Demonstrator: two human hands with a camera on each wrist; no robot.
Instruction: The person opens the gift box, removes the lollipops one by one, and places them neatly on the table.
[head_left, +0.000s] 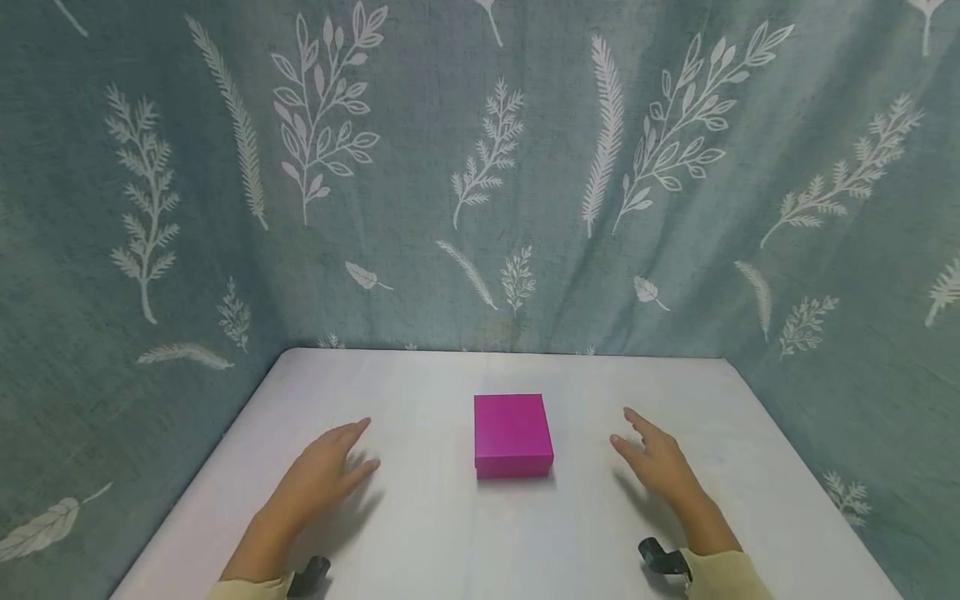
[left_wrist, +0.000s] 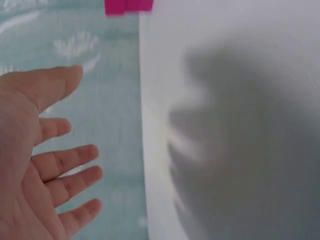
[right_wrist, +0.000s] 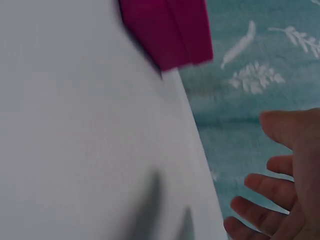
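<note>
A magenta box [head_left: 513, 429] with its lid on rests on the white table, between the two hands. My left hand [head_left: 318, 477] hovers over the table to the left of the box, thumb and fingers spread and nothing held. On the other side my right hand [head_left: 660, 462] is raised above the tabletop, its fingers relaxed and apart, also holding nothing. Both hands are apart from the box. The left wrist view catches only a corner of the box [left_wrist: 129, 6] at its top edge; the right wrist view shows more of the box [right_wrist: 170, 32].
The white table [head_left: 420, 533] ends at a green-blue curtain [head_left: 420, 275] printed with white leaves, which surrounds its back and both sides. A dark wrist mount [head_left: 663, 558] sits at the right sleeve, and another dark mount [head_left: 309, 577] at the left.
</note>
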